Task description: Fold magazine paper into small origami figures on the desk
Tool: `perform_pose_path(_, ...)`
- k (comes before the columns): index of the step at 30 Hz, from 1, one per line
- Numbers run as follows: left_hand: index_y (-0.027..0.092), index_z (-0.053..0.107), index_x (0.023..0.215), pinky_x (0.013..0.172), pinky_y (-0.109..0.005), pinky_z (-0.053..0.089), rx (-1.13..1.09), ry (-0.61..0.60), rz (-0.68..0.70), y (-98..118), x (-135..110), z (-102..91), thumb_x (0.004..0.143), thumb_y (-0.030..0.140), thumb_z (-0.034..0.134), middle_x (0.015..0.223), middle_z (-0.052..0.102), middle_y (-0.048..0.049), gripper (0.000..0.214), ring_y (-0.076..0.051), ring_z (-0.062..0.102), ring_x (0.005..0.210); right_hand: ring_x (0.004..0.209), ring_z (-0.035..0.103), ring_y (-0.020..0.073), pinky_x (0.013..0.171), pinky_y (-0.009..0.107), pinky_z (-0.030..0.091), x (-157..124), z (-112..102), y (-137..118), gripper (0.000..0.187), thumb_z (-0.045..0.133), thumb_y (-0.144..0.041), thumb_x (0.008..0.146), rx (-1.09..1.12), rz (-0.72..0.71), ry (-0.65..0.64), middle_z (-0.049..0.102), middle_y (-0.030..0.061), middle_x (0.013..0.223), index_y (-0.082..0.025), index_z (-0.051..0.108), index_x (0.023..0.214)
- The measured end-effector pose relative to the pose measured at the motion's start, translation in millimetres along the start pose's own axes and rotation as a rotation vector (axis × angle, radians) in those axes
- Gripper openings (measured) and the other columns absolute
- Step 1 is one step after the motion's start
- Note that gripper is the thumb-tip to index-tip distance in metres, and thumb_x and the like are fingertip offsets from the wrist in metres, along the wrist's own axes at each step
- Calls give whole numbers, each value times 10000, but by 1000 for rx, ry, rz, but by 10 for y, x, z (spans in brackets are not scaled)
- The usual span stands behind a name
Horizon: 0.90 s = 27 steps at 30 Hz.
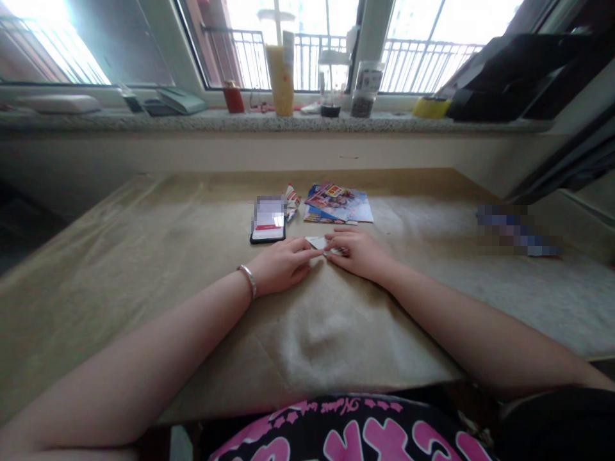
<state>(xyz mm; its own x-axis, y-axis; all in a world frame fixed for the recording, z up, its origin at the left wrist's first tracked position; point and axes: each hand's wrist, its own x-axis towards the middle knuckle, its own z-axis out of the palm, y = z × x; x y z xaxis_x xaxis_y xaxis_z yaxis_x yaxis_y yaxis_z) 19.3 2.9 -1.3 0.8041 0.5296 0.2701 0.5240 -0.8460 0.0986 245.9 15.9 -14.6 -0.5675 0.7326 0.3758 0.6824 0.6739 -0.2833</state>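
A small piece of folded white paper [317, 242] lies on the table between my two hands, partly hidden under the fingers. My left hand [288, 261], with a silver bracelet at the wrist, grips the paper's left side, its index finger stretched along the near edge. On the other side my right hand [356, 251] holds the paper down with thumb and bent fingers. Dark marks show on the part under the right fingers. Just beyond the left hand lies a phone [268, 219] with its screen lit. A crumpled or folded red-and-white paper piece [291, 202] sits against the phone's right side.
Colourful printed sheets or booklets [340, 205] lie beyond my hands on the cloth-covered table [192, 211]. A blurred flat item [519, 232] is at the far right. Along the windowsill [307, 123] stand a yellow cup [280, 80], clear containers [368, 89] and a red bottle [233, 97].
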Motion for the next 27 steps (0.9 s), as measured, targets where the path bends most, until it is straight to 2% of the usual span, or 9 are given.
perform_pose_path(5,222,598,1159,801,-307,470,103,-9,8,13,-6,-20,898,242,427,1005,578,-80,312,-174,544,907,1092,570,193,976,358,424,-3,23,-31,250,534,-277,836,55,-27,-15,648,47,1176,-256,704,1019)
perform_pose_path(10,242,623,1115,733,-286,465,177,7,11,23,-10,-30,887,222,437,964,593,-68,295,-167,551,850,958,595,181,908,328,443,4,4,-12,238,548,-183,796,72,-17,43,707,51,984,-199,707,971)
perform_pose_path(13,237,637,1086,696,-277,463,218,18,4,37,-6,-40,856,191,461,969,607,-67,292,-164,555,817,947,579,193,897,344,427,10,7,25,201,577,-205,785,37,19,49,700,62,952,-198,708,937)
perform_pose_path(20,218,632,1091,798,-332,477,238,25,-32,38,5,-40,825,177,488,1025,645,-67,306,-190,577,903,876,561,187,846,322,410,22,4,45,87,622,-252,770,37,51,37,677,48,822,-195,686,754)
perform_pose_path(27,187,596,1153,799,-338,498,157,41,-35,34,22,-14,882,238,459,1066,653,-89,308,-204,599,952,683,543,130,737,275,391,44,10,-9,223,690,-300,744,89,112,10,634,-7,709,-200,688,944)
